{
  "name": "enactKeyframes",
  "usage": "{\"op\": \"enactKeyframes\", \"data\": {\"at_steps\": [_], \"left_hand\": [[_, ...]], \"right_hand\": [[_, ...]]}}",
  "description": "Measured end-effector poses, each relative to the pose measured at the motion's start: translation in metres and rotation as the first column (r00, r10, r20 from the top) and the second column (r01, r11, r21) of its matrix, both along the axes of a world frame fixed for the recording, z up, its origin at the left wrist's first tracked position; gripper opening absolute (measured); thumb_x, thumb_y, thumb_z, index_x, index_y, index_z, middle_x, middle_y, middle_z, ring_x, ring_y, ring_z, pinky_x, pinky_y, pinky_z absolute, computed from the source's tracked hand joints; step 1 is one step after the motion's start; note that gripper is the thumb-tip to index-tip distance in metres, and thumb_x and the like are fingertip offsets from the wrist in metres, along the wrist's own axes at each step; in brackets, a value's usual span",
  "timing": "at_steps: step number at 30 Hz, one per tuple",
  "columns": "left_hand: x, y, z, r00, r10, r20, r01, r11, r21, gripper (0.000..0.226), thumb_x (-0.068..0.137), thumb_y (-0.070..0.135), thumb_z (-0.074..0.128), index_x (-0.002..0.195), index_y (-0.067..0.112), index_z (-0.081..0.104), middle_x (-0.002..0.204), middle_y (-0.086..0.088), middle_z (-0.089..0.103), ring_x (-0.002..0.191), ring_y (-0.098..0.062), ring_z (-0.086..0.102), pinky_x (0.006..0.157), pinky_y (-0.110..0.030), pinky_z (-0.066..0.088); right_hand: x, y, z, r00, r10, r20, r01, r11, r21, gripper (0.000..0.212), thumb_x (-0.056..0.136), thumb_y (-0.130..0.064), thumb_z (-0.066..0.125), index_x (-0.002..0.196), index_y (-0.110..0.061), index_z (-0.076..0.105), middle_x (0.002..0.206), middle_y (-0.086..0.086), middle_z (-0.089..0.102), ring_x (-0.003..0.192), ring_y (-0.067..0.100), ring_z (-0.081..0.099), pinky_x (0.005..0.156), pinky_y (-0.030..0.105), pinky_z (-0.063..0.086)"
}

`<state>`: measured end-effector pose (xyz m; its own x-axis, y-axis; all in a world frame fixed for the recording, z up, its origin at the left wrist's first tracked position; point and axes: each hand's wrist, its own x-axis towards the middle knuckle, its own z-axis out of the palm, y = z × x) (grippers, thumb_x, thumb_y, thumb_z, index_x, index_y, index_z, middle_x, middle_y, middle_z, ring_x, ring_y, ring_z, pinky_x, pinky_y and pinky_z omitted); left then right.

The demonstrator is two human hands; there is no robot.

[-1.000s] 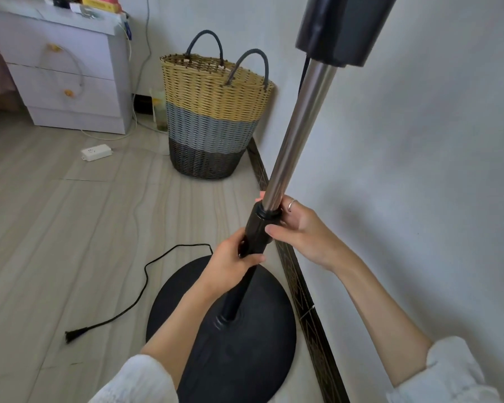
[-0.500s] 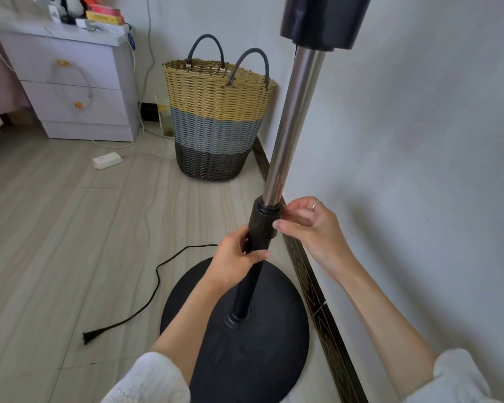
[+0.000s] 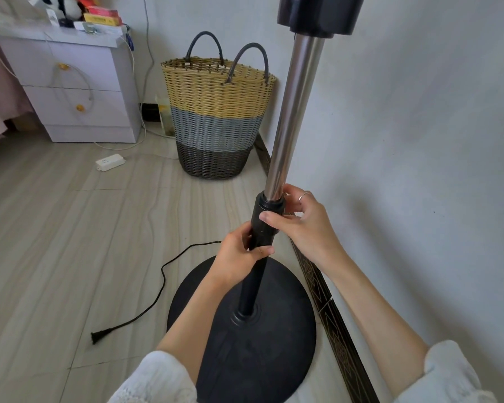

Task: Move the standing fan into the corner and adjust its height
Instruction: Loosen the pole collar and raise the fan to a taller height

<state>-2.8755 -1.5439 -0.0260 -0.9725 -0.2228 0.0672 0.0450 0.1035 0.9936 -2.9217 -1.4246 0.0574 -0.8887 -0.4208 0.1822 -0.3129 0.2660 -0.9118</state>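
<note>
The standing fan stands upright by the right wall on its round black base [image 3: 277, 353]. A chrome inner pole [image 3: 294, 112] rises from a black lower tube into the dark fan housing [image 3: 317, 13] at the top edge. Where the two tubes meet sits a black height collar [image 3: 266, 222]. My right hand [image 3: 303, 225] wraps the collar from the right, thumb across its front. My left hand [image 3: 239, 254] grips the black tube just below the collar. The fan head is out of view.
The fan's black power cord with its plug [image 3: 99, 336] lies loose on the wood-look floor, left of the base. A woven basket [image 3: 216, 117] stands against the wall behind. A white nightstand [image 3: 79, 91] and a white power strip [image 3: 110, 162] are at far left. A dark skirting board [image 3: 326, 309] runs along the right wall.
The pole has come from a tilt to nearly upright. My right hand has shifted on the collar, thumb now across its front. My left hand stays just below it.
</note>
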Motion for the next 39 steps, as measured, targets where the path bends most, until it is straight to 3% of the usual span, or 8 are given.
{"op": "enactKeyframes", "data": {"at_steps": [7, 12, 15, 19, 25, 29, 33, 39], "left_hand": [[-0.002, -0.003, -0.001, 1.000, -0.017, 0.007, 0.017, 1.000, 0.009, 0.038, 0.079, 0.007, 0.070, 0.097, 0.037, 0.057, 0.102, 0.011, 0.067, 0.105, -0.011, 0.061, 0.092, -0.026, 0.047], [-0.002, -0.005, -0.001, 0.999, -0.034, 0.034, 0.035, 0.999, -0.026, 0.035, 0.079, 0.013, 0.071, 0.111, 0.019, 0.060, 0.108, 0.001, 0.068, 0.109, -0.017, 0.061, 0.097, -0.033, 0.047], [-0.002, -0.006, -0.001, 0.999, -0.044, 0.030, 0.045, 0.999, -0.009, 0.036, 0.079, 0.012, 0.071, 0.110, 0.022, 0.059, 0.110, 0.001, 0.068, 0.109, -0.015, 0.061, 0.098, -0.034, 0.047], [-0.003, -0.007, -0.002, 0.999, -0.049, 0.014, 0.049, 0.999, 0.020, 0.038, 0.078, 0.008, 0.071, 0.100, 0.035, 0.058, 0.104, 0.008, 0.067, 0.109, -0.015, 0.061, 0.097, -0.034, 0.047], [-0.004, -0.008, -0.003, 0.998, -0.055, 0.008, 0.055, 0.998, 0.034, 0.040, 0.077, 0.006, 0.072, 0.098, 0.037, 0.059, 0.097, 0.015, 0.068, 0.099, -0.003, 0.063, 0.088, -0.021, 0.048], [-0.003, -0.009, -0.003, 0.998, -0.056, 0.015, 0.055, 0.998, 0.019, 0.036, 0.078, 0.007, 0.072, 0.107, 0.024, 0.060, 0.104, 0.007, 0.069, 0.104, -0.008, 0.063, 0.088, -0.020, 0.049], [-0.003, -0.009, -0.001, 0.998, -0.055, 0.007, 0.055, 0.998, 0.009, 0.037, 0.078, 0.007, 0.071, 0.112, 0.015, 0.060, 0.107, 0.000, 0.069, 0.105, -0.013, 0.063, 0.090, -0.024, 0.049], [-0.003, -0.010, -0.002, 0.998, -0.068, 0.019, 0.067, 0.997, 0.049, 0.036, 0.077, 0.004, 0.071, 0.098, 0.032, 0.062, 0.098, 0.010, 0.069, 0.094, -0.002, 0.065, 0.076, -0.012, 0.050]], "right_hand": [[-0.007, 0.007, -0.003, 0.956, 0.227, 0.187, -0.215, 0.973, -0.083, 0.038, 0.081, -0.005, 0.065, 0.115, -0.014, 0.048, 0.120, 0.007, 0.060, 0.113, 0.014, 0.057, 0.095, 0.022, 0.045], [0.002, -0.013, -0.011, 0.990, -0.136, -0.029, 0.135, 0.991, -0.024, 0.052, 0.060, -0.026, 0.083, 0.096, -0.016, 0.047, 0.091, 0.002, 0.062, 0.083, 0.011, 0.063, 0.072, 0.025, 0.052], [0.000, -0.009, -0.009, 1.000, -0.026, 0.014, 0.026, 1.000, 0.012, 0.059, 0.068, -0.027, 0.078, 0.117, -0.024, 0.045, 0.100, -0.004, 0.059, 0.092, 0.005, 0.060, 0.076, 0.013, 0.047], [-0.011, 0.014, 0.000, 0.980, 0.190, 0.059, -0.194, 0.978, 0.070, 0.029, 0.084, -0.015, 0.063, 0.112, -0.021, 0.056, 0.115, 0.001, 0.055, 0.097, -0.011, 0.053, 0.069, -0.004, 0.038], [-0.011, 0.012, -0.007, 0.960, 0.197, 0.198, -0.179, 0.978, -0.109, 0.028, 0.079, -0.005, 0.068, 0.097, -0.016, 0.050, 0.106, 0.006, 0.066, 0.099, 0.011, 0.064, 0.089, 0.023, 0.051], [-0.005, -0.002, -0.013, 0.998, 0.025, 0.061, -0.022, 0.998, -0.063, 0.041, 0.068, -0.018, 0.078, 0.097, -0.025, 0.050, 0.094, 0.000, 0.065, 0.084, 0.008, 0.066, 0.078, 0.024, 0.053], [-0.002, -0.008, -0.014, 0.993, -0.005, -0.120, 0.024, 0.988, 0.152, 0.047, 0.074, -0.033, 0.072, 0.117, -0.025, 0.054, 0.099, -0.005, 0.048, 0.095, 0.012, 0.057, 0.085, 0.021, 0.046], [-0.014, 0.008, -0.007, 0.957, 0.250, 0.148, -0.250, 0.968, -0.025, 0.038, 0.082, -0.012, 0.067, 0.115, -0.016, 0.050, 0.114, 0.000, 0.062, 0.109, 0.011, 0.058, 0.094, 0.023, 0.045]]}}
